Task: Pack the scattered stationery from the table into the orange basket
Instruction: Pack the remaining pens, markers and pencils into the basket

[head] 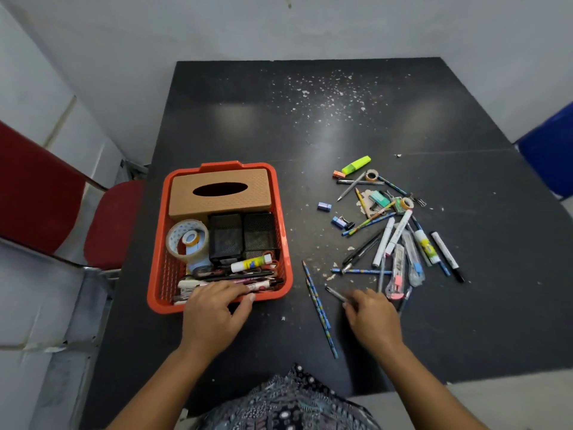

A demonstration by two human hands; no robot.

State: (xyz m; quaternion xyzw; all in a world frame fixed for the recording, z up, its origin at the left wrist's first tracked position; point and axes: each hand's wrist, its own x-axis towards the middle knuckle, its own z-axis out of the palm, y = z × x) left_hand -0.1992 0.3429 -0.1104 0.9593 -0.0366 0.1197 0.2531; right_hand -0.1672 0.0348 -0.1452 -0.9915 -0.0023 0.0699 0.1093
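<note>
The right hand (373, 315) pinches a dark pen (336, 294) on the table (465, 321) by the pile, the left hand (214, 305) rests flat on the orange basket (217, 237) rim, and a rushed lift could roll the blue pencils (319, 308) off the edge.

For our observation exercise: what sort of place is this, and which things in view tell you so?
Probably a plain indoor workroom or classroom corner. A worn black table stands against a bare white wall, a red chair beside it, and stationery is being sorted into an orange basket.
</note>
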